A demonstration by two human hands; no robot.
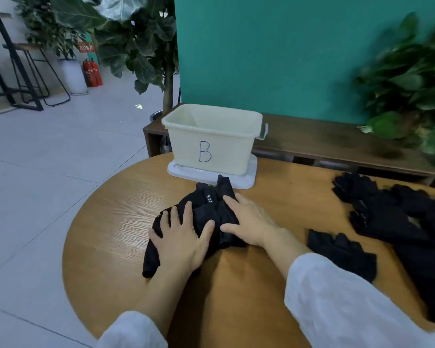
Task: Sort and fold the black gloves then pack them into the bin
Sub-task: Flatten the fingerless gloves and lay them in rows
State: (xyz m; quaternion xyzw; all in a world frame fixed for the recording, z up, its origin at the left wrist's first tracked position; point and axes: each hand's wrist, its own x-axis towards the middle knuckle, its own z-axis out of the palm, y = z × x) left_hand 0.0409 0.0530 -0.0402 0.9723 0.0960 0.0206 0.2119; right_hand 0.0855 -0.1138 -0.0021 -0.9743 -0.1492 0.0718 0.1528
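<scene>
Black gloves (206, 209), bundled on round table (116, 202) directly before bin (211, 144), long axis running near-left to far-right; left hand (181, 234) flat atop near end, right hand (246, 222) pressing the far-right side, fingers extended, bin straight ahead.

Light is soft, even and fairly bright, with no harsh highlights. The pale floor tiles (48, 151) at left look the brightest, slightly washed. Faint soft shadows lie under the forearms on the wooden table (126, 197), whose grain stays crisp. The wide-angle lens bends the table rim and floor lines toward the edges. The potted plant (409, 81) at right is heavily smeared by blur, and the black glove pile (397, 217) shows almost no inner detail.
</scene>
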